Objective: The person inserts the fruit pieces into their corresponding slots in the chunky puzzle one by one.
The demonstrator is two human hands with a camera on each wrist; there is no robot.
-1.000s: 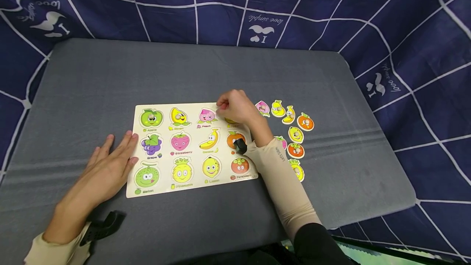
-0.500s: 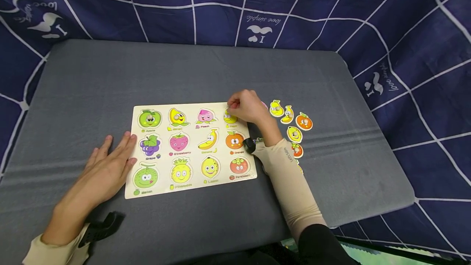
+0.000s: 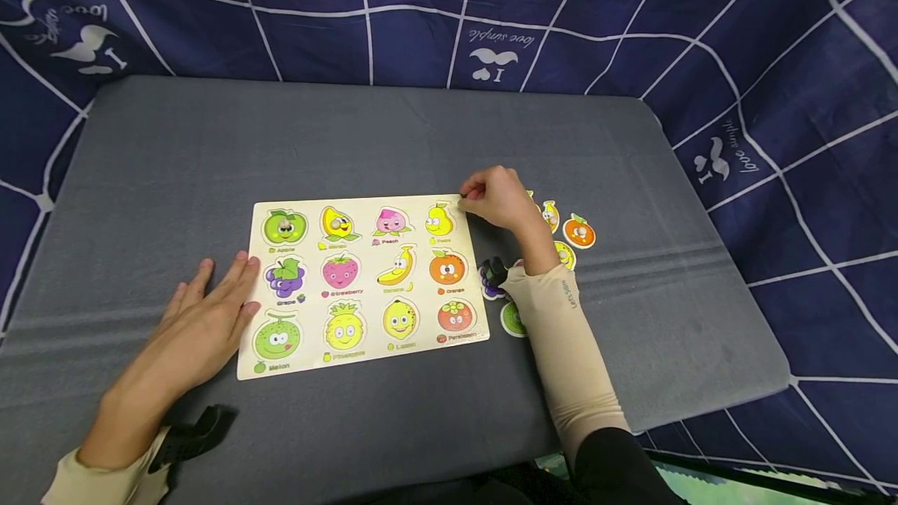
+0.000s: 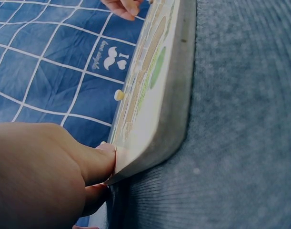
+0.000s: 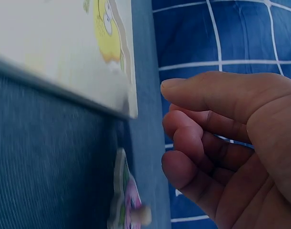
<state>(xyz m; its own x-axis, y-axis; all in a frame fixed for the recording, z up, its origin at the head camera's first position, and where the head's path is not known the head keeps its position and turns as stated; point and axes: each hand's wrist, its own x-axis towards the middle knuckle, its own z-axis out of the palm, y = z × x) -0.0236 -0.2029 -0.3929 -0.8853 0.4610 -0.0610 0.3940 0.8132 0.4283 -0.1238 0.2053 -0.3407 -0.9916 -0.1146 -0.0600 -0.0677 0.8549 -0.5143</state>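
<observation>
Noted fruit puzzle board flat on grey counter, touched at left edge by straight-fingered left hand. Judged between placements, with apple piece and mango piece seated. Found right hand empty, thumb apart from curled fingers. Calls, probably, for pinching knob of loose pink fruit piece (visible in right wrist view, masked in head view).

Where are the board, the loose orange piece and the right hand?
Board (image 3: 373, 307): head view, on a bare patch of its face near the middle.
Loose orange piece (image 3: 578, 233): head view, near the middle of its printed face.
Right hand (image 3: 497, 197): head view, on the back of the hand.
</observation>
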